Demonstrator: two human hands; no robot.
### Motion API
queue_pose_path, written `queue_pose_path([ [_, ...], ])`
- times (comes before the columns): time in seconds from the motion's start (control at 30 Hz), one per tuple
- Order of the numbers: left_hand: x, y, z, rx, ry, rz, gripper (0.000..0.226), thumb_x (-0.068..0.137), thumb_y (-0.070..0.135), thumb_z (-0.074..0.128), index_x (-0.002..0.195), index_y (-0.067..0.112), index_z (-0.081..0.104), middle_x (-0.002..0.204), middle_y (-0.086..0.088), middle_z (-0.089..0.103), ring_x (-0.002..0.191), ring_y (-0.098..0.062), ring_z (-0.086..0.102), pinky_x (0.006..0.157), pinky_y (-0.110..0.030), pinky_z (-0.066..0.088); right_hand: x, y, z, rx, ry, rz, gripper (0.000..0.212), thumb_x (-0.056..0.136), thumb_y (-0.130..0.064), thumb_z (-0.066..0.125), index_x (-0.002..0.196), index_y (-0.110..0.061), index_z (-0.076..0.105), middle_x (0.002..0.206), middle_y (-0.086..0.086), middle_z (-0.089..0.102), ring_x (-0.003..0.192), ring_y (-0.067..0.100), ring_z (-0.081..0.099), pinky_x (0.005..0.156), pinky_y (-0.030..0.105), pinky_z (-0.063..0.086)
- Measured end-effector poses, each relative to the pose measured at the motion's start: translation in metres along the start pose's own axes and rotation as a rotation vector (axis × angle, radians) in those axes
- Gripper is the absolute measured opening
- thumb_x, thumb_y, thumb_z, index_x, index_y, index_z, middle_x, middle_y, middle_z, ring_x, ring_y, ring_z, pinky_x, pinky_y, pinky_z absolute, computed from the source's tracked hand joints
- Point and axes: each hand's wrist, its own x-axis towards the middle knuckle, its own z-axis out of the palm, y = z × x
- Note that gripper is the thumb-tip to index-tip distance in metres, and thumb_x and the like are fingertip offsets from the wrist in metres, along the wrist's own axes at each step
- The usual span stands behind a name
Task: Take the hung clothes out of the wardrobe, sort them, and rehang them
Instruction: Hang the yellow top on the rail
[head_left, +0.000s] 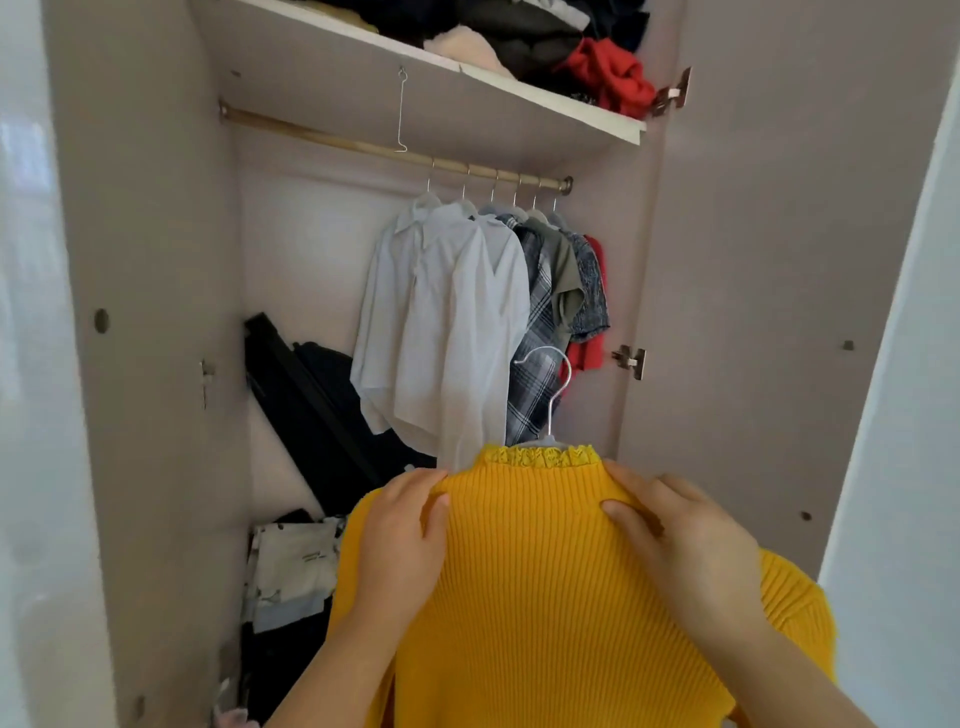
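Ribbed mustard-yellow knit sweater (524, 597) with a lace collar fills the foreground, well below the brass-coloured hanging rail (332, 136). It sits on a silver metal hanger (558, 384) whose hook stands upright and free. The left hand (400, 540) and right hand (685, 551) each hold a shoulder, grip narrow, thumb in front and fingers curled over the knit.

This looks like the rehanging step: the sweater must rise until the hook catches the rail. Under the rail's right half, white shirts (452, 322), a checked shirt (535, 332) and darker tops hang packed together. The left half is bare except for a thin wire hook (401, 111), so that is the open room. Edges to mind are the white shelf lip (519, 85) just above the rail and the black case (322, 410) leaning below it.
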Motion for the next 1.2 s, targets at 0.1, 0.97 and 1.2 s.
queue_pose_path([
  [0.1, 0.04, -0.026, 0.021, 0.017, 0.026, -0.032, 0.032, 0.093, 0.021, 0.05, 0.124, 0.019, 0.055, 0.113, 0.017, 0.045, 0.107, -0.001, 0.042, 0.093, -0.021, 0.033, 0.041, 0.014, 0.047, 0.021, -0.001, -0.052, 0.032, 0.079, -0.029, 0.068, 0.111, -0.027, 0.067, 0.072, -0.007, 0.06, 0.058, 0.013, 0.056, 0.04, 0.025, 0.043],
  [0.97, 0.416, -0.191, 0.02, 0.402, 0.333, 0.097, 0.041, 0.088, 0.021, 0.058, 0.129, 0.016, 0.051, 0.131, -0.005, 0.051, 0.124, -0.02, 0.044, 0.102, -0.027, 0.03, 0.492, -0.062, 0.331, 0.155, -0.022, -0.213, 0.028, 0.092, -0.028, 0.05, 0.118, -0.031, 0.057, 0.116, 0.003, 0.061, 0.105, 0.026, 0.057, 0.067, 0.031, 0.037],
  [1.2, 0.487, -0.232, 0.006, 0.406, 0.37, 0.165, 0.041, 0.087, 0.019, 0.06, 0.127, 0.015, 0.053, 0.129, -0.004, 0.053, 0.121, -0.02, 0.047, 0.099, -0.025, 0.031, 0.578, -0.076, 0.366, 0.12, 0.094, -0.116, 0.025, 0.089, -0.027, 0.054, 0.113, -0.027, 0.061, 0.115, 0.007, 0.063, 0.106, 0.031, 0.057, 0.069, 0.032, 0.039],
])
